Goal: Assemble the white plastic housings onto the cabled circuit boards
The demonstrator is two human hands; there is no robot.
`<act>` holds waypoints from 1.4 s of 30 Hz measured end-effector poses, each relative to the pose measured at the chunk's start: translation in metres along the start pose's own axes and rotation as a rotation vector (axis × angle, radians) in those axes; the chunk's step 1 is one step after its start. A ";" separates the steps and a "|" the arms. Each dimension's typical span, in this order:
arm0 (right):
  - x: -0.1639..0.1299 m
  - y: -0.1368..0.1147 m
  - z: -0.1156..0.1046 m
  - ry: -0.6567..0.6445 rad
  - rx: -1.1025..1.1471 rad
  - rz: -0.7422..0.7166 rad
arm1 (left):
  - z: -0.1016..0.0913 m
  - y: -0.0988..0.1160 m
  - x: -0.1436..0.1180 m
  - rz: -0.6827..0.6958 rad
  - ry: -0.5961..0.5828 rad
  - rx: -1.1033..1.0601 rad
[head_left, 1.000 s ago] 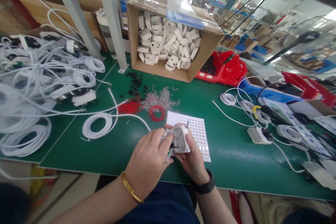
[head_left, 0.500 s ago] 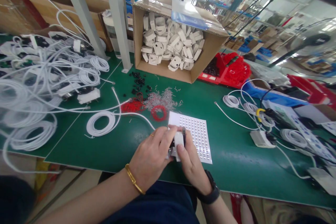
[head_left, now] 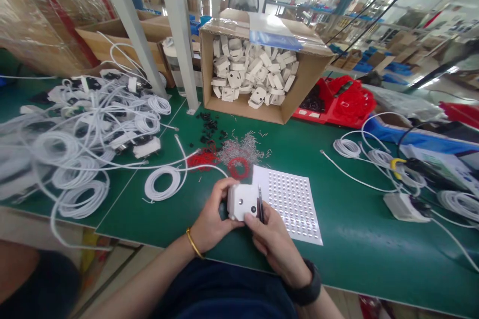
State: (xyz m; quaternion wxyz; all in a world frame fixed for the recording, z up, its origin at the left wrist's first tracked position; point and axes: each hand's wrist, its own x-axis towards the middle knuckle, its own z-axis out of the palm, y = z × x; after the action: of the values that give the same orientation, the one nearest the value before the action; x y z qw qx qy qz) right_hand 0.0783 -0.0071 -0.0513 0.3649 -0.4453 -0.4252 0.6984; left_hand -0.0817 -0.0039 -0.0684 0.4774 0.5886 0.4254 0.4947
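Note:
A white plastic housing [head_left: 243, 200] is held above the front of the green table, its flat face toward me. That face has two round spots, one of them black. My left hand [head_left: 215, 214] grips the housing by its left side, fingers behind and thumb below. My right hand [head_left: 271, 234] is closed around a thin dark tool [head_left: 261, 207] with a metallic tip, its exact kind unclear. The right thumb presses the housing's lower edge. Just right of the hands lies a white sheet of small clear round pads [head_left: 294, 204]. A white cable [head_left: 213, 168] runs toward the housing.
Behind stands an open carton [head_left: 247, 112] of white housings. Small screws [head_left: 243, 148], red rings [head_left: 238, 168] and black parts [head_left: 208, 127] lie in piles. Coiled white cables [head_left: 80, 144] crowd the left; more coils and a red bin [head_left: 329, 109] are at right.
The housing has been turned so its flat face shows. My hands have moved apart slightly, and the dark tool has come into sight in the right hand. The camera view has shifted.

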 end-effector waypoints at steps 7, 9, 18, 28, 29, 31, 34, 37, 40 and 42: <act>-0.003 0.007 0.018 0.139 0.059 -0.048 | -0.018 0.016 0.016 -0.154 -0.164 -0.030; -0.003 0.010 0.018 0.153 0.075 -0.034 | -0.021 0.020 0.023 -0.214 -0.189 0.092; -0.006 0.012 0.021 0.176 0.130 -0.006 | -0.023 0.022 0.033 -0.188 -0.249 0.197; -0.005 0.007 0.023 0.169 0.036 0.013 | -0.018 0.018 0.026 -0.210 -0.168 0.160; -0.004 0.008 0.024 0.170 0.019 0.010 | -0.017 0.018 0.025 -0.210 -0.163 0.159; -0.004 0.009 0.024 0.169 -0.006 0.002 | -0.015 0.017 0.023 -0.211 -0.154 0.154; -0.004 0.010 0.023 0.168 -0.030 0.000 | -0.015 0.017 0.021 -0.219 -0.154 0.144; -0.005 0.009 0.020 0.180 -0.056 0.000 | -0.016 0.017 0.019 -0.230 -0.162 0.126; -0.005 0.007 0.019 0.183 -0.092 -0.004 | -0.017 0.018 0.017 -0.232 -0.164 0.114; -0.004 0.006 0.019 0.181 -0.116 -0.008 | -0.017 0.019 0.016 -0.227 -0.165 0.103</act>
State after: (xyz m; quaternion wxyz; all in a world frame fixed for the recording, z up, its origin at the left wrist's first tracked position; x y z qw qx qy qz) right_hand 0.0610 -0.0181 -0.0508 0.3784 -0.5252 -0.4318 0.6281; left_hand -0.0953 0.0110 -0.0460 0.5329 0.5991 0.4733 0.3647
